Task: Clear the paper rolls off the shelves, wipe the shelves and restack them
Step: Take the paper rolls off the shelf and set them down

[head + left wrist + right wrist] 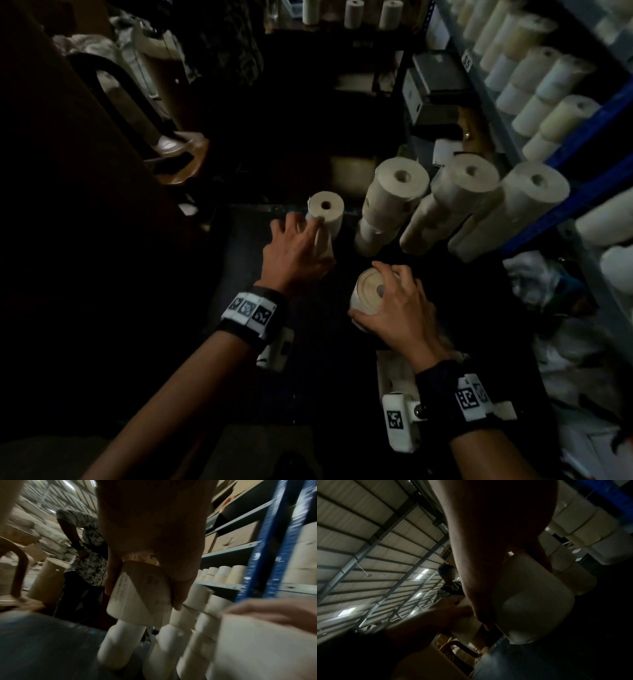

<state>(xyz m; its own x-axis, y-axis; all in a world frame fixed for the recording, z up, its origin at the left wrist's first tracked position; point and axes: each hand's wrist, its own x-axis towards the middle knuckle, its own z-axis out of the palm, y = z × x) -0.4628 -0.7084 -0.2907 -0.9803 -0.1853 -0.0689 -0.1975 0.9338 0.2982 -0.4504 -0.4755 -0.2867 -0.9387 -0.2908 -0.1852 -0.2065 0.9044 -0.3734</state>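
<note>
The left hand [297,248] has its fingers [176,599] wrapped round a paper roll [139,595] that stands on top of a short stack [325,219], thumb on one side and the others down the far side. The right hand [397,308] is curled over the top end of a second roll [368,291] nearer the body, fingers [387,270] draped across its end and thumb against its side. Both rolls are over a dark surface [308,377]. Just beyond stand three taller stacks of rolls [455,202], side by side and leaning. To the right runs a blue-framed shelf [589,137], with more rolls [534,78] lying in rows on it. Someone in a patterned shirt [87,545] stands further back, beside a chair [15,566].
</note>
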